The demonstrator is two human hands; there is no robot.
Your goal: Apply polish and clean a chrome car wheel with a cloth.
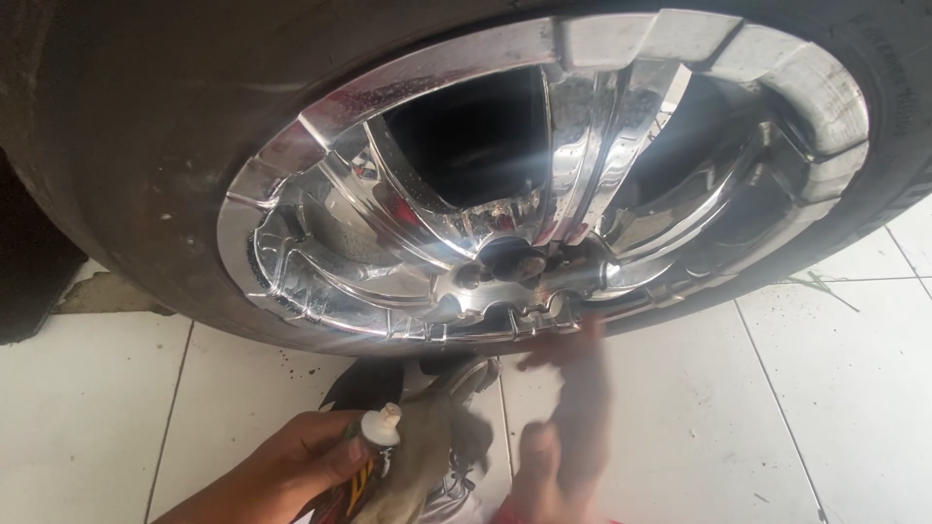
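Note:
A large car wheel fills the top of the head view, its black tyre (126, 175) around a shiny chrome rim (505, 184) with curved spokes and a hub with lug holes. My left hand (291, 466) is at the bottom, closed around a small tube (374, 437) with a white uncapped nozzle, together with a dirty grey rag (437, 446). My right hand (568, 417) is blurred in motion just below the rim's lower edge, fingers spread, holding nothing that I can make out.
The wheel rests on a floor of white tiles (777, 408) with dark grout lines and scattered specks. A dark object (29, 272) stands at the far left behind the tyre. Small bits of debris lie on the tiles at the right.

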